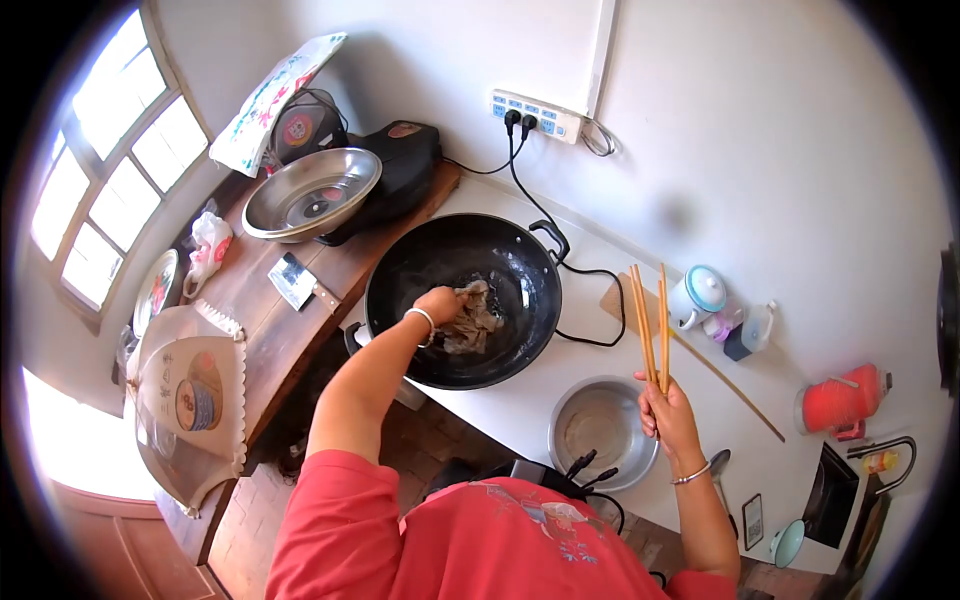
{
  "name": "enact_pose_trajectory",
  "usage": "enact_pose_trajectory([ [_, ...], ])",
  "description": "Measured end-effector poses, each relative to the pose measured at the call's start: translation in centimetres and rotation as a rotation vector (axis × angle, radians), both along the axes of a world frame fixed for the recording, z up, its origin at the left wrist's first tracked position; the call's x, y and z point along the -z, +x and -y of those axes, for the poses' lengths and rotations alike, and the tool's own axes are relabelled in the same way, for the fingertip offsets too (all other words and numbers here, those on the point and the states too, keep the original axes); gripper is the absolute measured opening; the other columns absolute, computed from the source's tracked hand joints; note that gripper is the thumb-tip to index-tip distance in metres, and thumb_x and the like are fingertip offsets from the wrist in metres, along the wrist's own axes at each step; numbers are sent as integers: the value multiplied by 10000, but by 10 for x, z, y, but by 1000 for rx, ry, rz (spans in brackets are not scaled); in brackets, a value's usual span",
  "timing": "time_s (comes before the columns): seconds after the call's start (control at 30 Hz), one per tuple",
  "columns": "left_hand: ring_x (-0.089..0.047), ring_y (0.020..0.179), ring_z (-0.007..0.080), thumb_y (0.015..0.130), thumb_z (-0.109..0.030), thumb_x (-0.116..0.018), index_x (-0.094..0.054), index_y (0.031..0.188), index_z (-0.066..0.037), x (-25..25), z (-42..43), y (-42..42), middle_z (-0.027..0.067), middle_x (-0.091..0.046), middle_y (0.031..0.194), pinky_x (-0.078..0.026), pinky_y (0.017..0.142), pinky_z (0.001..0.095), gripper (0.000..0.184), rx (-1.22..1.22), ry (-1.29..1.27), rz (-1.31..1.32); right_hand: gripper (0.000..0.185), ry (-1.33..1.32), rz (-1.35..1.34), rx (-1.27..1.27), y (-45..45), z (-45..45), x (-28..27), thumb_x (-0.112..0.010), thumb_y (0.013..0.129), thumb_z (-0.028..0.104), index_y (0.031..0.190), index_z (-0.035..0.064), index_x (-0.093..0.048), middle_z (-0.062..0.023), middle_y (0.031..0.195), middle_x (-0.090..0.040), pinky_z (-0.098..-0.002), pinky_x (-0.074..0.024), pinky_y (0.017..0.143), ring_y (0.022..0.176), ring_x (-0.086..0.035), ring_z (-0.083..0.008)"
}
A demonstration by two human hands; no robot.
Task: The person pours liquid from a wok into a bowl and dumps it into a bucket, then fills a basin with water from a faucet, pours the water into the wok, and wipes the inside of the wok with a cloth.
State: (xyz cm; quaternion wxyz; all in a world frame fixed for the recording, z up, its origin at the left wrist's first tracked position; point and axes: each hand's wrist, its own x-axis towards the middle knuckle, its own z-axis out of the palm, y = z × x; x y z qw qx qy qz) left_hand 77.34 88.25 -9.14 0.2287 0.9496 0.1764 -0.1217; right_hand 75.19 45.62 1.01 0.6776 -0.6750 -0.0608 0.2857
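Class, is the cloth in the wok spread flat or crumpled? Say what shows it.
Crumpled: the cloth lies bunched in uneven folds at the left hand, covering only part of the wok.

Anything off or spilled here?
No obvious spill. The cleaver looks poorly parked: it lies loose on the wooden table, handle toward the edge facing the wok, where a passing arm might knock it.
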Motion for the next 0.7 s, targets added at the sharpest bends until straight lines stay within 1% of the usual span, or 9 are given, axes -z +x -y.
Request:
enact_pose_trajectory([
  [0.07,-613,902,344,881,-413,-485,-609,954,87,1,-4,-2,249,-628,931,-452,812,392,520,-54,-57,5,274,25,-2,6,2,4,4,-451,952,280,1109,58,-487,7,648,-433,-178,-323,370,437,-367,-38],
  [0.17,-634,821,179,921,-365,-476,-607,968,48,-47,13,-12,107,-650,880,-511,712,334,436,-234,-668,10,271,6,-1,25,5,4,6,-454,951,280,1102,57,-492,9,645,-432,-177,-325,372,437,-368,-37],
  [0.3,-635,785,162,932,-348,-469,-580,1038,-8,-70,5,-7,70,-640,925,-537,709,294,373,-301,-1236,85,268,15,16,27,7,-7,3,-458,950,278,1100,59,-493,12,648,-434,-176,-326,380,444,-369,-37],
  [0.43,-617,858,146,924,-351,-481,-560,1098,-49,-68,-18,-5,47,-625,939,-530,716,297,358,-303,-1058,34,272,20,8,38,5,-26,-2,-465,948,274,1110,56,-492,12,646,-431,-172,-316,389,455,-364,-36],
  [0.5,-620,867,211,878,-301,-546,-505,1182,-59,-29,-44,5,91,-612,990,-525,705,316,391,-63,-516,-31,264,7,14,27,3,-35,-6,-465,948,257,1117,56,-491,12,655,-432,-170,-315,396,465,-365,-34],
  [0.53,-620,867,211,878,-301,-546,-505,1182,-59,-20,-47,4,91,-612,990,-525,705,316,391,-56,-516,-34,257,-6,18,10,1,-39,-8,-466,948,239,1125,56,-490,13,663,-434,-167,-314,403,476,-367,-33],
  [0.6,-620,812,314,808,-250,-602,-444,1241,-50,-6,-51,-4,164,-546,1123,-517,707,344,502,141,290,208,246,-24,21,-9,0,-46,-11,-477,941,218,1122,52,-488,14,676,-443,-169,-318,410,488,-373,-32],
  [0.63,-565,957,389,765,-233,-635,-412,1275,-71,-42,-32,-11,217,-426,1260,-496,788,385,580,69,246,97,237,-42,24,-37,0,-49,-13,-488,934,197,1118,48,-487,14,689,-452,-171,-322,416,501,-380,-31],
  [0.7,-494,1070,384,763,-271,-635,-422,1276,-93,-30,-28,-15,202,-385,1300,-462,831,437,583,211,340,213,235,-28,17,-33,-1,-53,-10,-489,926,170,1124,43,-479,12,707,-456,-169,-323,420,515,-385,-32],
])
